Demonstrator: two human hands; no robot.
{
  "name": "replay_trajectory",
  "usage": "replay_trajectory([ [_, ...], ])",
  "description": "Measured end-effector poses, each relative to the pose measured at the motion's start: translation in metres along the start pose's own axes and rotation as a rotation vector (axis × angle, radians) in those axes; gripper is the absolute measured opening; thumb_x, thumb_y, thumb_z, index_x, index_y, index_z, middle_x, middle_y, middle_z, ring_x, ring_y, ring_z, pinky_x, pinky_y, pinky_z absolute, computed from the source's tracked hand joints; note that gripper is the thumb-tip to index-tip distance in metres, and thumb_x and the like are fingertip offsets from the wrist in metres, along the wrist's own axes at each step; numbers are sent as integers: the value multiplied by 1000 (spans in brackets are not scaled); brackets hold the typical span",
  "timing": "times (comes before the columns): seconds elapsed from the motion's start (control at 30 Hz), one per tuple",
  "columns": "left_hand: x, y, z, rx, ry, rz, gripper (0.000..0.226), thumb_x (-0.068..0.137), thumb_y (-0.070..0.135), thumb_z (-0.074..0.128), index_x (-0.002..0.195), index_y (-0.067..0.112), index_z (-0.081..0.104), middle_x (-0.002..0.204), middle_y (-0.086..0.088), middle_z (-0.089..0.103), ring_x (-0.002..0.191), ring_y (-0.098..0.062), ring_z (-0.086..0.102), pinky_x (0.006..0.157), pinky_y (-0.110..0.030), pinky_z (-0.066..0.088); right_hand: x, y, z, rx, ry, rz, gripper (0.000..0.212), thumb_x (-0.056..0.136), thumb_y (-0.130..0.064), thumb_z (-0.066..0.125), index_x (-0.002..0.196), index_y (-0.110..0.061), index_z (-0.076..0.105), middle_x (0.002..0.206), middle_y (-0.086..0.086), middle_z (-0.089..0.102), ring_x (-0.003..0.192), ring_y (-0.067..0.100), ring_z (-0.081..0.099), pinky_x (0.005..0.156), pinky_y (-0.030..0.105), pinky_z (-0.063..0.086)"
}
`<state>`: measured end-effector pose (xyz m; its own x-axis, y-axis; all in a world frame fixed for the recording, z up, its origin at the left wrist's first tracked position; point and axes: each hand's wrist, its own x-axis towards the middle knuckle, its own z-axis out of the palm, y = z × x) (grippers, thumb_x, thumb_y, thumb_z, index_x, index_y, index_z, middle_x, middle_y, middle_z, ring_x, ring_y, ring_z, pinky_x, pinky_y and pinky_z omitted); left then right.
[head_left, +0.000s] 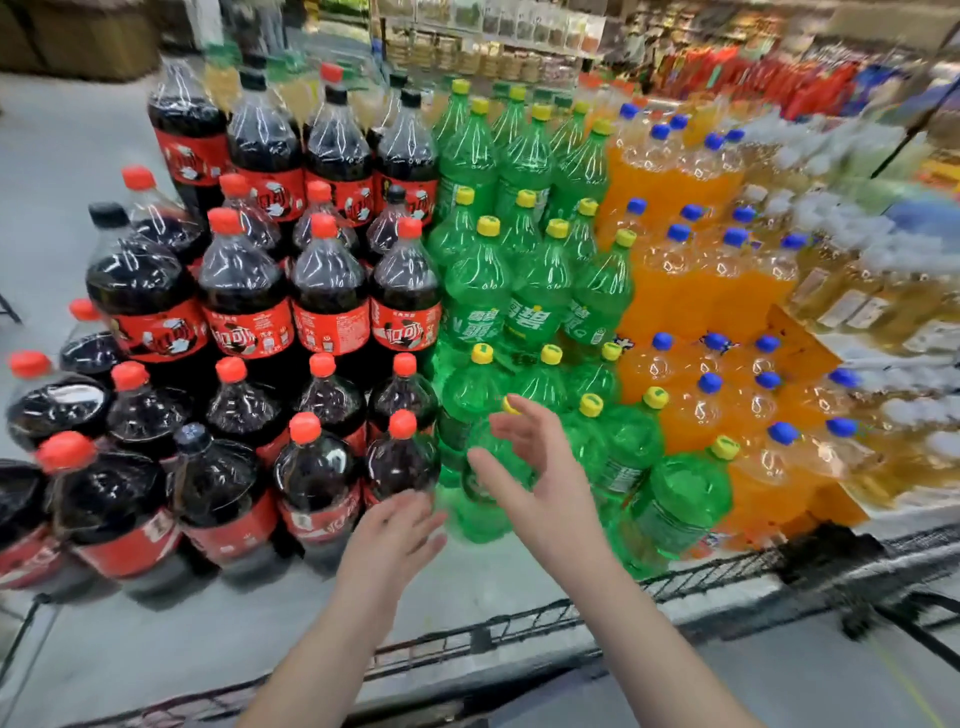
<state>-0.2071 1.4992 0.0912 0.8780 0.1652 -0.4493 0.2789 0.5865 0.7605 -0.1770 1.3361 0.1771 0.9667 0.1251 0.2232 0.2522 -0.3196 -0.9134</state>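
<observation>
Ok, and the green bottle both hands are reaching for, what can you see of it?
The green bottle is translucent plastic with a yellow cap, standing at the front of the green block, beside a cola bottle on its left. Its label is motion-blurred. The right hand, fingers spread, covers its shoulder and part of the cap; the left hand, open, is at its lower left side. Blur hides whether either touches it.

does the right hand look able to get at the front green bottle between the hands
Probably yes: the right hand is open right beside the front green bottle, with nothing between them.
</observation>
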Motion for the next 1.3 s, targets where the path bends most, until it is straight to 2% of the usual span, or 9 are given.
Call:
replay_trajectory([
  [0.1,-32,22,27,69,-35,116,22,102,23,64,117,8,62,127,-24,71,100,-28,75,93,-42,56,-34,-21,-56,33,78,-62,57,95,-29,78,144,-29,50,127,-12,68,126,4,62,105,16,45],
  [0.2,-73,32,83,129,-139,238,50,86,38,80,119,5,62,119,-22,74,94,-29,77,76,-35,66,-77,-40,-124,54,206,-108,54,95,-28,78,143,-30,52,124,-14,69,124,6,64,110,27,47],
  [0.27,-101,25,129,213,-280,325,17,102,17,62,115,6,63,116,-19,73,100,-32,72,71,-28,66,-111,-49,-172,75,327,-122,52,94,-32,78,140,-34,53,121,-16,70,121,10,66,108,33,51],
  [0.43,-183,-17,243,418,-637,602,13,99,16,62,110,18,67,108,-4,75,105,-9,73,88,-28,64,-200,-59,-287,70,614,-153,50,89,-41,78,134,-37,57,121,-8,72,118,16,69,106,45,53],
  [0.53,-232,-46,295,516,-802,643,34,89,34,81,116,19,66,114,-1,76,114,-15,71,93,-35,61,-249,-64,-347,17,757,-156,50,90,-41,78,136,-36,57,122,-4,72,119,20,69,105,48,53],
  [0.7,-285,-106,374,551,-1017,643,27,90,25,71,116,19,68,118,4,76,117,-14,69,103,-40,58,-319,-59,-427,-15,981,-151,51,88,-39,77,135,-31,58,122,-2,73,118,17,69,102,39,52],
  [0.93,-317,-189,500,592,-1253,574,31,96,34,69,122,19,67,120,7,75,120,-10,68,105,-47,57,-376,-28,-520,-69,1188,-77,50,91,-33,80,135,-27,57,121,-1,74,118,17,69,104,41,54],
  [1.07,-312,-243,582,587,-1413,562,32,93,33,68,123,22,66,123,5,73,122,-11,67,109,-50,54,-384,-8,-579,-128,1267,-44,53,86,-34,77,135,-25,58,119,-3,74,117,13,70,100,30,55],
  [1.3,-289,-321,704,507,-1570,449,41,86,49,68,121,29,66,124,8,73,123,-9,66,101,-34,57,-362,33,-694,-231,1353,-6,56,85,-39,77,136,-23,58,118,-2,74,116,17,70,96,23,53],
])
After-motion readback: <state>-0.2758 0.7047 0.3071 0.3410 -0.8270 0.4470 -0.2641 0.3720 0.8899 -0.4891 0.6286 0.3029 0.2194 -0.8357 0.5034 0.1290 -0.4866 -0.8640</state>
